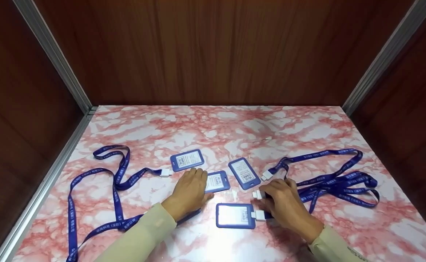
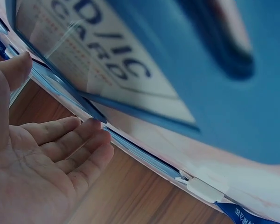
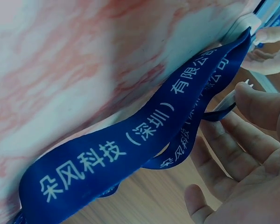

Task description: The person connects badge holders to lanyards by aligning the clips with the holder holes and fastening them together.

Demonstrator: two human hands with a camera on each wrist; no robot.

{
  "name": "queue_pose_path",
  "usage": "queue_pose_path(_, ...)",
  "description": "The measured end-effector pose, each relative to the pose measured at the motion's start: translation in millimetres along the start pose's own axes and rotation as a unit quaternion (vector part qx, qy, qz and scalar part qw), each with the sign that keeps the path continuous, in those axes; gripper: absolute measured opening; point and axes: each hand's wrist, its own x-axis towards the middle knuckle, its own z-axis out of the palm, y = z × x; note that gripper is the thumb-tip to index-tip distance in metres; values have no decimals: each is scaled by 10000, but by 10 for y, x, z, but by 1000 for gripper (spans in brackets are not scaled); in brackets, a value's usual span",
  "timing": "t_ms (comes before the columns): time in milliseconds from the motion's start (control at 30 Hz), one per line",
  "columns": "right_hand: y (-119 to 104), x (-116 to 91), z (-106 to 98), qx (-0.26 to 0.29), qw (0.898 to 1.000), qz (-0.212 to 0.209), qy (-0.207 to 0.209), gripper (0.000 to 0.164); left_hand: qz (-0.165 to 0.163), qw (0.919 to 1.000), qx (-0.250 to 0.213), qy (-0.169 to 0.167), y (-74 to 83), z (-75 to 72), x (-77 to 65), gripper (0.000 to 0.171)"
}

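A: Nearest us, two pale sleeves (image 1: 140, 233) reach in, and between them lies the clipped holder (image 1: 229, 216), flat, with its white connector (image 1: 259, 215) toward the right hand (image 1: 283, 200).

B: Beneath the left wrist a blue piece (image 1: 190, 216) pokes out, too covered to make out. And look at that right hand: thumb and forefinger pinch a white clip (image 1: 258, 194) on a blue strap (image 3: 218, 115), other fingers loosely bent!

A: The left hand (image 1: 191, 189)?

B: Fingers nearly straight, thumb apart, gripping nothing. They lie over the left end of the middle holder (image 1: 216, 181); how hard they press, I can't tell.

A: Just beyond, between the hands, there's the tilted holder (image 1: 243, 173), a loose clip (image 1: 266, 175) just beside its right edge.

B: Farther on, the far holder (image 1: 187, 160), a second clip (image 1: 165, 173) near its lower left corner. Blue lanyards (image 1: 72, 218) sprawl left and right across the marbled table (image 1: 213, 125), wooden wall (image 1: 213, 54) behind.
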Motion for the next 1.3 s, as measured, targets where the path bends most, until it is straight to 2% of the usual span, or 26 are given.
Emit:
queue_pose_path(133, -14, 4, -6, -28, 9998, 111, -137, 22, -34, 9999, -13, -115, 7, 1, 13, 70)
queue_pose_path(267, -12, 11, -7, -13, 9999, 106, -106, 19, -79, 9997, -23, -221, 15, -2, 29, 68)
queue_pose_path(533, -5, 14, -1, 31, 10000, 54, -29, 19, 46, 9993, 204, -297, 40, -1, 39, 62)
queue_pose_path(833, -1, 9, 7, -104, 9999, 27, -105, 26, 97, 9976, 253, -629, 107, -18, 63, 60)
queue_pose_path(1067, -2, 21, 17, -93, 9999, 29, -132, 22, 241, 9983, 265, -451, 131, -18, 46, 56)
queue_pose_path(1300, -4, 38, 26, -172, 9997, 15, -159, 21, 284, 9985, 180, -422, 144, -1, 36, 56)
